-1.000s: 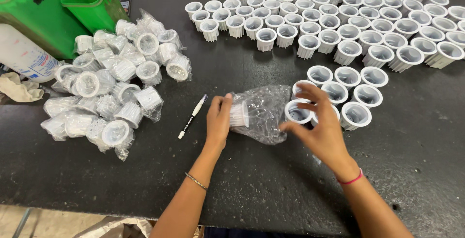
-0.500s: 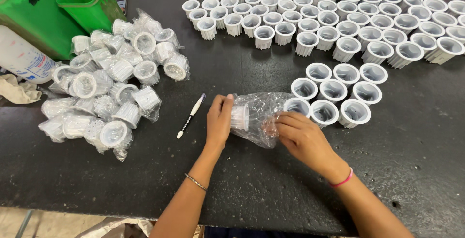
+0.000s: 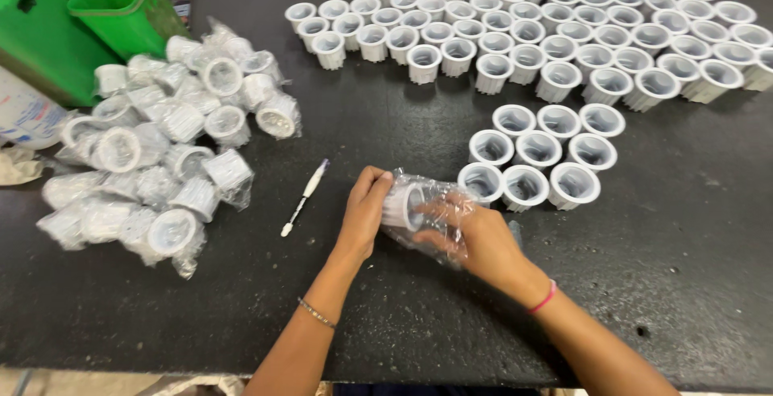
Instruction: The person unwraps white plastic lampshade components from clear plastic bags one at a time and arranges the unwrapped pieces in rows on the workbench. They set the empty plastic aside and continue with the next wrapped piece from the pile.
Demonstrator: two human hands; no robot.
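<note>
Between both hands (image 3: 419, 223): bagged white cup (image 3: 403, 205), apparently gripped.

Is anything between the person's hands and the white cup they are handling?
Yes. A clear plastic bag is wrapped around the white ribbed cup. The left hand grips the cup's end through the film, and the right hand holds the bag's loose end. Nothing else lies between them on the black table.

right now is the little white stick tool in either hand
No, the white stick tool lies on the black table, left of the left hand.
</note>
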